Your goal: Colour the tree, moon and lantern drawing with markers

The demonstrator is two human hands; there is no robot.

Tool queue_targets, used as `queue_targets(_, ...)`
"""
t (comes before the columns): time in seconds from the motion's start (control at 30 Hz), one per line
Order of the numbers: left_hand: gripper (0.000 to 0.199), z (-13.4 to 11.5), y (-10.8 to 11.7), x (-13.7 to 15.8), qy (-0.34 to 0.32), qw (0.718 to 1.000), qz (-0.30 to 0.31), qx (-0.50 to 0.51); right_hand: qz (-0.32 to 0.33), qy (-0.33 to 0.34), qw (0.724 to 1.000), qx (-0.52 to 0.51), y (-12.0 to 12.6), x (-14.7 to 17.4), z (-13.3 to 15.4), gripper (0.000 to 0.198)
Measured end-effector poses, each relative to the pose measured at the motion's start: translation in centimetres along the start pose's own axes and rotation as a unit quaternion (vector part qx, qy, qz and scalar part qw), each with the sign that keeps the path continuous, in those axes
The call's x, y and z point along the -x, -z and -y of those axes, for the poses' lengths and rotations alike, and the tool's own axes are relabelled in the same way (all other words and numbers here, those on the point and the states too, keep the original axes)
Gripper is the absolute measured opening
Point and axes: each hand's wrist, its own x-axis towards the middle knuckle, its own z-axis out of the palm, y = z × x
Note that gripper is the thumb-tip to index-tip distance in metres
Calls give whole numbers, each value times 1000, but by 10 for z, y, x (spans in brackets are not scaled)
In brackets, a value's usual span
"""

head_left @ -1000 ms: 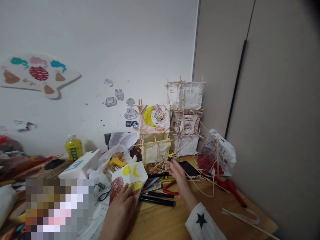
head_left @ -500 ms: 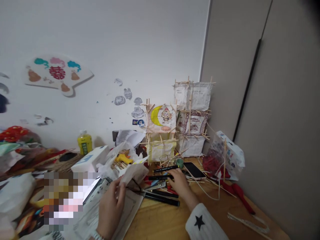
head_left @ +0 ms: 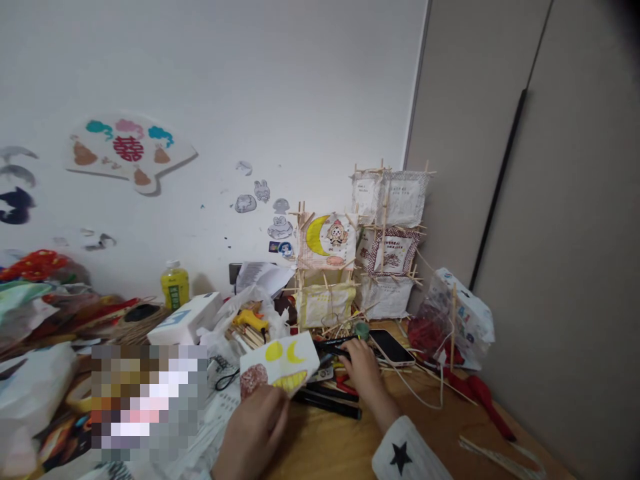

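Decorated paper [head_left: 280,363]: low centre, tilted up above the wooden tabletop [head_left: 310,453], yellow and reddish-brown drawings facing out.
Handling: probably very light and thin, quick to bend, crease or tear; best pinched softly by a plain edge, clear of the colouring.
Left hand [head_left: 257,427]: at the lower edge of the paper, fingers curled together and apparently clamped on it; exact contact hidden behind the knuckles.
Right hand [head_left: 367,380]: over the upper black markers [head_left: 333,345], fingers bent; cannot tell whether clamped on one.
Nearby: lower black markers [head_left: 330,403] between the hands; phone [head_left: 393,348] just beyond the right hand.
Behind: stick-framed lanterns [head_left: 327,243], stacked upright near the wall [head_left: 310,80].
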Motion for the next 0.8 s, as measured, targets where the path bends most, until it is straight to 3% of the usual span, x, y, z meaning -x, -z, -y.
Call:
queue_targets(0.07,29,-10,-2,2,-23,998,50,13,-56,-28,995,-81,2,-1,0,12)
queue_targets(0.13,22,-15,-5,4,-15,995,89,44,-112,-65,971,-199,4,-2,1,10)
queue_targets(0.2,18,-10,-6,5,-4,996,67,51,-120,-97,934,-321,7,-2,6,15)
queue_targets(0.3,26,5,-7,2,5,999,-32,-8,-23,-117,896,-428,12,-1,16,22)
queue_targets(0.4,31,16,-7,0,-22,994,-75,-82,91,-120,884,-443,14,5,28,20)
queue_targets(0.5,28,17,-11,2,-95,990,-31,-103,159,-110,869,-456,13,12,37,18)
queue_targets(0.57,27,14,-13,5,-100,990,2,-97,191,-110,854,-472,14,16,41,21)
queue_targets(0.7,27,9,-16,9,-57,997,24,-49,224,-126,787,-561,18,24,50,27)
queue_targets(0.8,26,5,-15,10,17,999,51,2,191,-118,749,-623,16,29,61,34)
